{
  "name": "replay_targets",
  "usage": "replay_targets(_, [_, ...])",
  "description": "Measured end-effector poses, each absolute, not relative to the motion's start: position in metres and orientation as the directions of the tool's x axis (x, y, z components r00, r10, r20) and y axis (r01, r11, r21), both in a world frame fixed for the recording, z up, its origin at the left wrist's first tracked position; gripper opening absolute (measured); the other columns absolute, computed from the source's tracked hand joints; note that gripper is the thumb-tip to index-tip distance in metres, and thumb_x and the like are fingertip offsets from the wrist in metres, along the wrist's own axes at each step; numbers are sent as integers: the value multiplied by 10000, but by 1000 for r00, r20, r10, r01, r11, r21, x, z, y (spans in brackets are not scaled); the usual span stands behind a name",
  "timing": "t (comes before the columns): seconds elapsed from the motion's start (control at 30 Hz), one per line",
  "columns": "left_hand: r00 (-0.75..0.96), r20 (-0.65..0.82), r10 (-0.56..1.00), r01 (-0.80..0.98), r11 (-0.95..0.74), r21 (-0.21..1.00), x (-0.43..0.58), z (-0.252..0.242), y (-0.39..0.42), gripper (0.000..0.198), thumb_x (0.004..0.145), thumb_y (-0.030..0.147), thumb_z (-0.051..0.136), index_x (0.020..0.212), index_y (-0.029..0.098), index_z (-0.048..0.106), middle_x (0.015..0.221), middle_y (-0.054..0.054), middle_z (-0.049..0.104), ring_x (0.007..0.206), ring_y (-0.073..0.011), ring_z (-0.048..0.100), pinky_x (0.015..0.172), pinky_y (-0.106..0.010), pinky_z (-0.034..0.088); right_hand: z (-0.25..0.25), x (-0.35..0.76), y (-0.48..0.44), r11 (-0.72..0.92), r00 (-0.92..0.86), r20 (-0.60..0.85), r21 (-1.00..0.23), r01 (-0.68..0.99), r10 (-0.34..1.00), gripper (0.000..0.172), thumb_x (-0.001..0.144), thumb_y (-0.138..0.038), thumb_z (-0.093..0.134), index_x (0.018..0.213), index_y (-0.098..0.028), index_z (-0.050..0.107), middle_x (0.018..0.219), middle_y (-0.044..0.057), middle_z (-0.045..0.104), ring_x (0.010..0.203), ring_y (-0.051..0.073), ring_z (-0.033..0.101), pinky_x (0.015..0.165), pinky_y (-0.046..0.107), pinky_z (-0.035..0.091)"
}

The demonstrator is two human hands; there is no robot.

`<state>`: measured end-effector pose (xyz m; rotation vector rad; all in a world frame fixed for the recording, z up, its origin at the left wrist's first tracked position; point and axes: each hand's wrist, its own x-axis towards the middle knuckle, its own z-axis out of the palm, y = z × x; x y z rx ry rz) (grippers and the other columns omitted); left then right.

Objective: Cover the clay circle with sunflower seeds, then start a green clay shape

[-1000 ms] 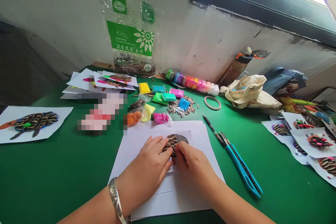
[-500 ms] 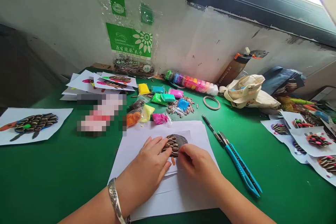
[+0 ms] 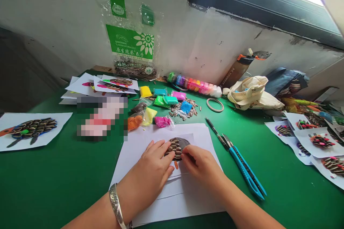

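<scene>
My left hand [image 3: 154, 168] lies flat, fingers spread, over the left part of a seed picture on white paper [image 3: 145, 137]. Beneath its fingertips are rows of striped sunflower seeds [image 3: 175, 147] set in a dark grey clay shape [image 3: 184, 144]. My right hand [image 3: 201, 164] is closed in a pinch at the right edge of that clay, and whatever its fingers hold is hidden. A small orange clay piece [image 3: 176, 165] sits below the grey shape, between the hands.
Bagged coloured clay [image 3: 163, 122] and loose sunflower seeds [image 3: 191, 109] lie behind the paper. To the right are a pen [image 3: 217, 132], a blue utility knife [image 3: 245, 171] and a tape ring [image 3: 215, 105]. Finished seed pictures [image 3: 33, 128] flank both sides; a seed bag [image 3: 131, 50] stands at the wall.
The view has shifted very slightly. My left hand stays flat on the picture, and my right hand keeps its pinch at the grey clay's edge with barely any movement.
</scene>
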<state>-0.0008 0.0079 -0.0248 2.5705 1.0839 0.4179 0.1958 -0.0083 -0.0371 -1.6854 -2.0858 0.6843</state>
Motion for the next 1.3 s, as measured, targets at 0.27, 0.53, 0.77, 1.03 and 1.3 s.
replay_targets(0.27, [665,123,737,624,-637,453,-2,-19,7,354,869,136,509,1213,201,559,1294,-106,548,1243,-285,467,1072,-553,355,-5,220,27,169,-161,58,-469,867,985,190,865,-193,467,806,-211,646,746,7,648,682,142,555,617,236,376])
replay_targets(0.53, [664,135,736,624,-644,442,-3,-21,6,363,852,120,524,1204,205,559,1270,-106,561,1233,-289,477,1063,-547,371,-22,215,84,110,-77,136,-256,960,988,191,863,-204,467,846,-213,657,861,41,654,802,167,574,680,250,363])
replay_targets(0.77, [655,173,736,629,-657,416,-3,-25,5,378,842,127,547,1211,208,552,1287,-110,559,1238,-305,482,1053,-560,379,-30,201,107,115,-102,277,-31,993,955,141,861,-276,510,921,-207,616,957,85,611,887,216,538,682,290,331])
replay_targets(1.03, [670,97,736,638,-637,432,-2,-20,5,341,850,125,530,1182,190,567,1290,-112,551,1256,-295,457,1076,-554,352,-35,206,112,98,-100,305,20,995,947,263,912,-171,407,741,-191,605,848,71,619,793,189,540,648,305,269])
replay_targets(1.3, [678,92,729,646,-652,398,-3,-22,6,385,862,146,522,1244,177,545,1332,-127,527,1267,-314,448,1071,-569,350,4,194,131,74,23,497,-174,982,867,268,917,-151,363,847,-171,621,932,77,600,777,168,542,651,270,317])
